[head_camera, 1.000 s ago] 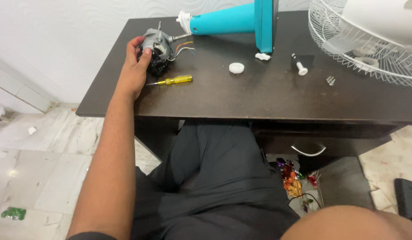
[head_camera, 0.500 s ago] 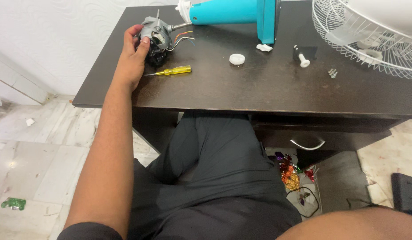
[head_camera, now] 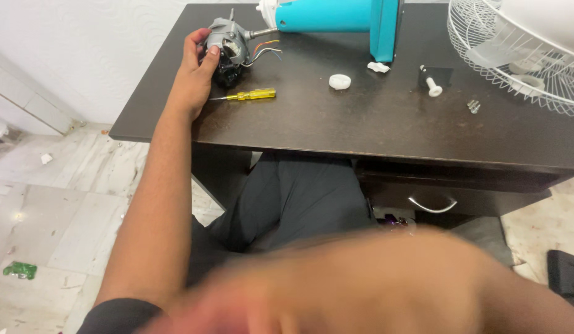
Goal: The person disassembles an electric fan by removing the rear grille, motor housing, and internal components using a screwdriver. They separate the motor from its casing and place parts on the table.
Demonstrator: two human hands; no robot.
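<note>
On the table [head_camera: 361, 124] I see the motor [head_camera: 228, 46] at the far left, under my left hand [head_camera: 193, 77]. The screwdriver [head_camera: 250, 95] lies just before it, the fan stand [head_camera: 336, 18] behind, the grille [head_camera: 516, 62] far right.

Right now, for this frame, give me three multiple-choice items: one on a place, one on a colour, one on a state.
1. Where does the screwdriver lie?
A. On the floor
B. On the table, beside the left hand
C. In the drawer

2. What colour is the fan stand?
A. Red
B. Black
C. Turquoise

3. What is the left hand doing?
A. Gripping the motor
B. Resting flat on the table
C. Holding the screwdriver

Answers:
1 B: it lies on the dark tabletop just right of the hand.
2 C: its tube and base are turquoise.
3 A: the fingers wrap around the grey motor.
</note>
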